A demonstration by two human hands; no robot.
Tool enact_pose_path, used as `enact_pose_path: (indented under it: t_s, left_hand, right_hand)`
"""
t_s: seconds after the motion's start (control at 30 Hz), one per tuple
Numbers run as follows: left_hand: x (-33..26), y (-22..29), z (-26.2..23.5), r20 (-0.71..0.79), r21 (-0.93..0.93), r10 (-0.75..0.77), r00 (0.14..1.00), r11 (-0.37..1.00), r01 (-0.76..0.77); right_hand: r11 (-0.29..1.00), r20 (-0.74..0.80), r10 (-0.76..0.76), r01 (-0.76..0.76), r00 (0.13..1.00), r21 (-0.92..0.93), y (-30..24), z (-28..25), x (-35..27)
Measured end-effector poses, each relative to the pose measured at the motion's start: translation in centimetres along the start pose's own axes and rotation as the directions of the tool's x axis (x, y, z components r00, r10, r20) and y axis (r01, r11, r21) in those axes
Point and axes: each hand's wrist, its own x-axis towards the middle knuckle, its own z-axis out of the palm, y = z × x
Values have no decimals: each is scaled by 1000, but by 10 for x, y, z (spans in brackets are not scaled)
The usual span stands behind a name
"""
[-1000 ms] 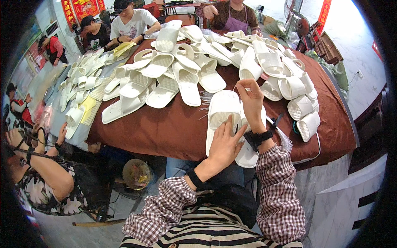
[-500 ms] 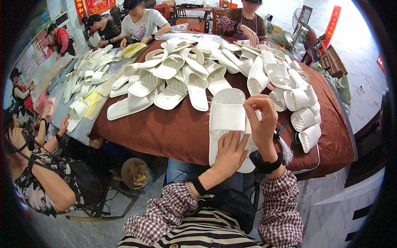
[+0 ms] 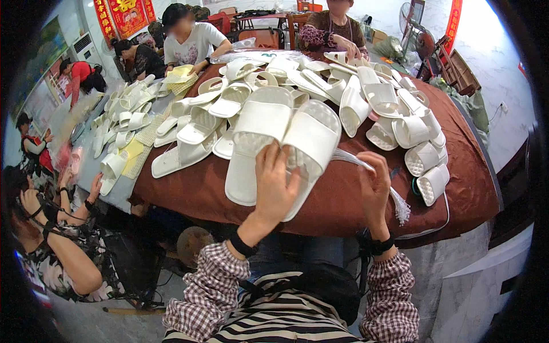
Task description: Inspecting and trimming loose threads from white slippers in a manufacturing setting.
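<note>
A pair of white open-toed slippers (image 3: 261, 127) rises tilted over the table's near edge, sole to sole side by side. My left hand (image 3: 275, 182) is closed on the pair, its fingers at the strap openings and its thumb on the right slipper. To the right, the fingers of my right hand (image 3: 374, 182) are bent together at a bundle of thin white strings (image 3: 353, 158). The bundle's tufted end (image 3: 400, 208) shows past the hand. Whether I pinch one string or several cannot be made out.
A brown cloth-covered table (image 3: 189, 186) carries a heap of white slippers (image 3: 201, 126). More slippers lie along its right side (image 3: 409, 131). On the left a grey table (image 3: 128, 177) holds slippers and yellow sheets (image 3: 132, 150). Co-workers sit at the far side and the left.
My left hand has lifted the slippers up and to the left, and they now spread apart side by side. My right hand has left the slipper and moved down to the white strings.
</note>
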Motion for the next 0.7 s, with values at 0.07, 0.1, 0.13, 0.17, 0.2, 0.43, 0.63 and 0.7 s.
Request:
enact_pose_path:
  t_s: [0.07,0.1,0.13,0.17,0.2,0.43,0.63,0.7]
  left_hand:
    - [18,-18,-3,-22,16,-11,1000,1000,11]
    - [29,-27,-4,-25,23,-10,1000,1000,10]
    - [41,-40,-7,-6,17,-4,1000,1000,5]
    - [54,-51,-10,7,21,1,1000,1000,-1]
    - [71,-60,-11,17,34,-28,999,999,28]
    - [204,-151,-16,64,172,-36,997,985,24]
    - [282,-207,-1,172,268,-80,982,963,32]
    - [286,-218,19,394,417,-153,906,908,-29]
  right_hand:
    - [994,127,96,-88,987,-69,13,-1,-12]
    - [992,160,108,-97,981,-77,16,-2,-14]
    - [991,194,120,-106,974,-82,20,-2,-18]
    - [989,227,134,-116,965,-90,23,-1,-21]
    - [988,217,142,-125,966,-90,24,-3,-23]
    - [964,297,264,-238,918,-121,32,-2,-37]
    - [950,319,313,-287,894,-126,27,-3,-32]
    - [946,307,323,-291,895,-145,28,-13,-32]
